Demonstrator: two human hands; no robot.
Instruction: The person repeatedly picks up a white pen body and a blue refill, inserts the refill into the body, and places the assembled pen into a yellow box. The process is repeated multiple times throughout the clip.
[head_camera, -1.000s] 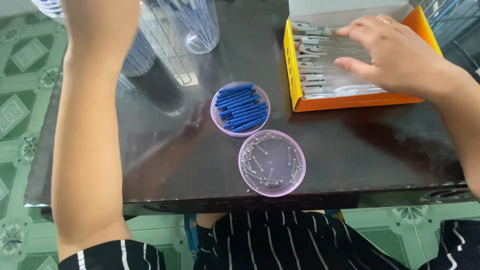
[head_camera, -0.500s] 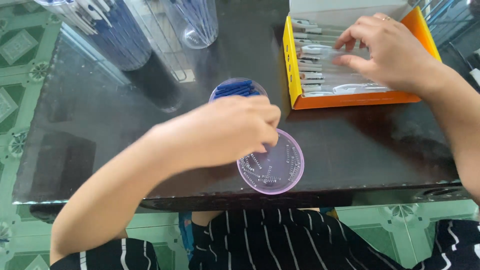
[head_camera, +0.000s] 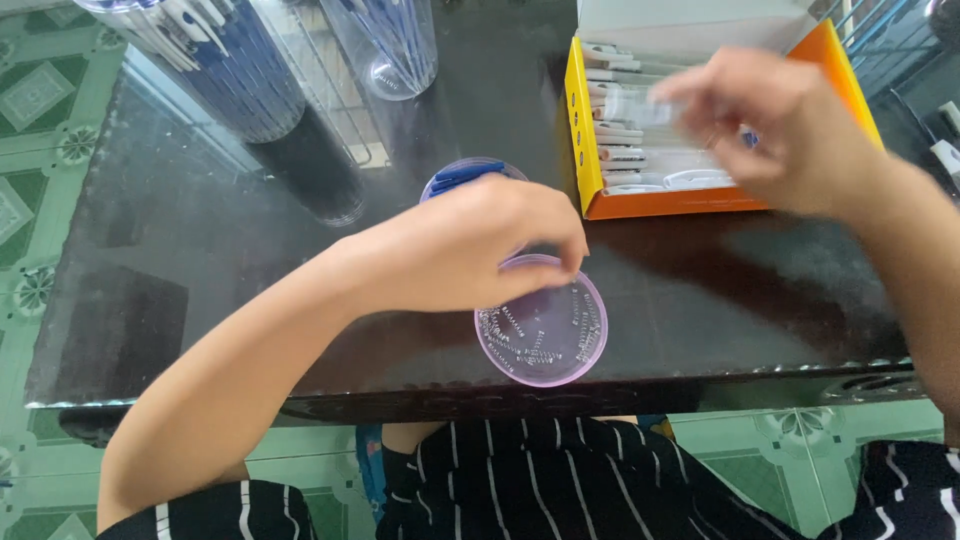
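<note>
The left hand (head_camera: 470, 245) is reaching over the near edge of the dark glossy bench (head_camera: 200, 270), its fingers curled and pinching down into the pale purple dish (head_camera: 545, 325) of small metal springs; whether a spring is actually caught between the fingertips cannot be told. Just behind that hand, a second purple dish (head_camera: 465, 175) holding blue sticks is lying partly covered. The right hand (head_camera: 775, 125) is hovering, blurred, above the open orange box (head_camera: 660, 205) of clear pen barrels, fingers closed on what looks like one clear barrel (head_camera: 640, 108). Two tall clear containers (head_camera: 390, 45) are standing at the far edge
</note>
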